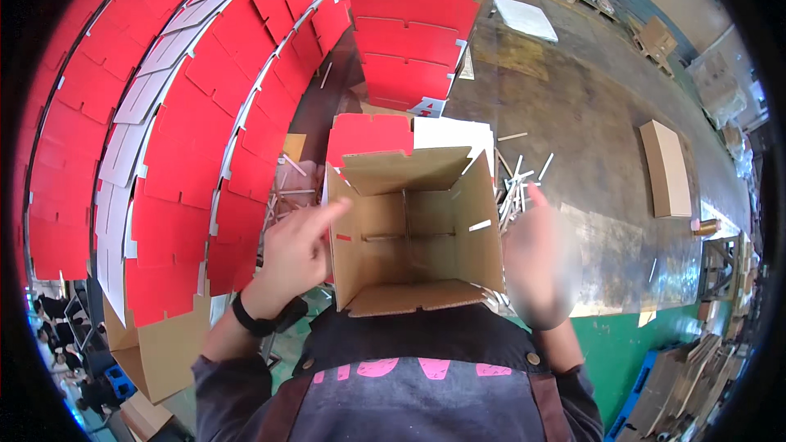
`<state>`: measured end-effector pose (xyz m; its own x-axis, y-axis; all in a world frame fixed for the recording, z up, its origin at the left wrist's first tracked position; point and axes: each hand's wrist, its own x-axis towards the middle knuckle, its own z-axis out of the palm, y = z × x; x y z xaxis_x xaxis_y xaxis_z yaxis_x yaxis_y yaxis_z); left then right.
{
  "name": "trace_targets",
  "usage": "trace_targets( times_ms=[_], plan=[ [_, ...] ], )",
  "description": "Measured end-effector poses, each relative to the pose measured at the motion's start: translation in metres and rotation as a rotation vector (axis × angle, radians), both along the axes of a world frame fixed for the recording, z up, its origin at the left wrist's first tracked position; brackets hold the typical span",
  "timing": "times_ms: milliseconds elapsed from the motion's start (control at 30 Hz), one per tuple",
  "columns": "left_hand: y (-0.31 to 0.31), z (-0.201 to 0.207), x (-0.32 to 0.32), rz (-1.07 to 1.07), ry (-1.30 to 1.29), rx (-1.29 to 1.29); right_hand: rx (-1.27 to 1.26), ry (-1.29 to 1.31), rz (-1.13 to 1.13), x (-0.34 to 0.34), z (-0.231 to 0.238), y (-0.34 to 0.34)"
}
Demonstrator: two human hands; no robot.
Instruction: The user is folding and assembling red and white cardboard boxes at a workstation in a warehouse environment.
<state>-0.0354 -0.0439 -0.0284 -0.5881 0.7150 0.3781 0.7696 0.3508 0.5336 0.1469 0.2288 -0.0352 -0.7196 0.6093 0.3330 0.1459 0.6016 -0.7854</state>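
Note:
An open-topped cardboard box stands upright in front of my body, brown inside, with slots in its side walls. Beside its left wall is my left hand: one finger stretches toward the rim, the others are partly curled, and no held thing shows. My right hand is beyond the right wall, mostly smeared, with one finger pointing up; its grip is unclear. Behind the box are a red panel and a white panel. A dark band circles my left wrist.
Tall rows of red cartons stand at left, with another red stack ahead. Loose strips litter the floor right of the box. Farther right stands a brown carton; flat cardboard lies at lower right.

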Motion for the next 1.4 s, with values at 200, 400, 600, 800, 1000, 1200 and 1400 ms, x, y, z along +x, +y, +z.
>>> trace_targets(
  times_ms=[200, 400, 600, 800, 1000, 1200, 1400],
  plan=[
    [-0.037, -0.051, -0.011, 0.15, -0.164, -0.034, 0.24, -0.167, 0.32, 0.034, 0.039, 0.007],
    [0.012, -0.052, -0.035, -0.029, -0.568, 0.107, 0.541, -0.611, 0.871, -0.006, 0.088, -0.021],
    [0.045, 0.016, -0.11, 0.076, -0.517, 0.43, 0.352, -0.032, 0.599, -0.009, 0.197, 0.056],
    [0.167, 0.114, -0.268, 0.195, 0.069, 0.52, 0.489, 0.456, 0.24, -0.145, 0.257, 0.091],
    [0.218, 0.121, -0.32, 0.114, -0.716, 0.247, 0.696, 0.035, 0.346, -0.203, 0.255, 0.134],
    [0.213, 0.112, -0.333, 0.029, -0.674, 0.184, 0.834, -0.135, 0.469, -0.242, 0.271, 0.111],
    [0.174, 0.085, -0.294, 0.083, -0.964, 0.378, 0.936, 0.195, 0.363, -0.251, 0.212, 0.129]
  ],
)
